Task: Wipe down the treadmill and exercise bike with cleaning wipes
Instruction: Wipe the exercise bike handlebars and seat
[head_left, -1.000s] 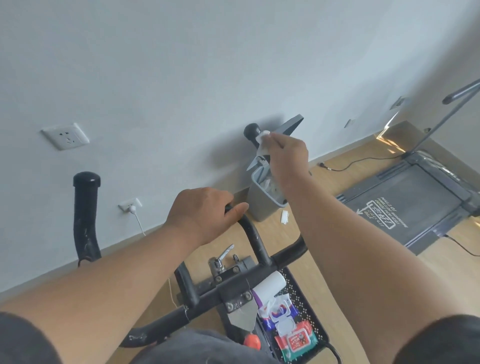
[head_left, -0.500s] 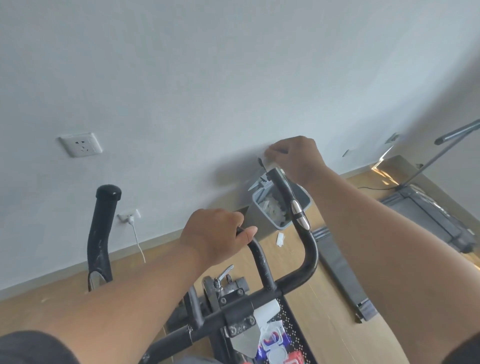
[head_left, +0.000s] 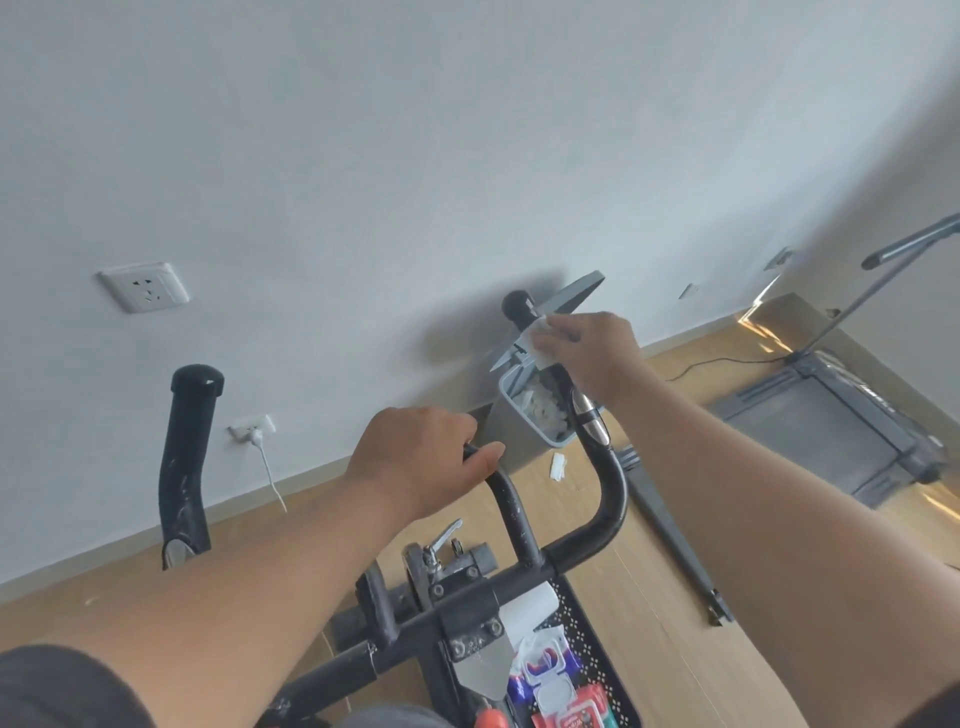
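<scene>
two hands busy on exercise bike (head_left: 524, 587). near: wipe packs (head_left: 566, 701) wait in black tray (head_left: 597, 639), easy to grab. left hand (head_left: 421, 457) curls round middle bar, likely to keep bike steady. farther: right hand (head_left: 587, 348) wraps white wipe (head_left: 540, 340) round right grip top, rubbing. bin (head_left: 535, 410) sits open behind for used wipes. treadmill (head_left: 831, 431) far right.

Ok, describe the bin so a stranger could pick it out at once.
Start at the white wall and drop to where it meets the wood floor, just past the bike's right handlebar. The bin stands there, grey, its lid tipped up against the wall. Unlike anything nearby, it holds crumpled white wipes.
</scene>
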